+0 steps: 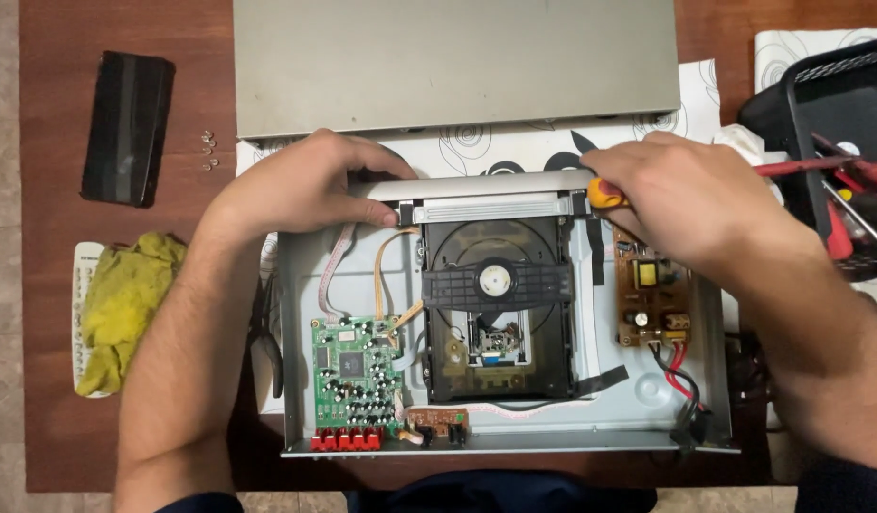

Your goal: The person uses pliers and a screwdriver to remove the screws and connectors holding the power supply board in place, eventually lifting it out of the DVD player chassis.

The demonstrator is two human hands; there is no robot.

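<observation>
1. The right hand (690, 204) is clenched around a screwdriver (604, 194). Only its yellow-and-red handle shows, at the far right corner of the disc drive (495, 304). The long axis runs roughly left to right, with the working end pointing left toward the drive's grey front bar; the tip itself is hidden.
2. The left hand (305, 185) presses on the far left rim of the open player chassis (590, 418), fingers curled over the edge. Whether it grasps anything cannot be told.
3. The chassis lies with its long axis left to right on the wooden desk (49, 380). It holds a green circuit board (356, 372) at near left and a brown power board (653, 290) at right.
4. The grey metal cover (457, 66) lies beyond the chassis, parallel to it.
5. At far left: a black rectangular pouch (127, 128), four small screws (208, 150), and a yellow cloth (125, 304) over a white remote control (81, 285).
6. At far right: a black tool case (837, 104) with red-handled tools.
</observation>
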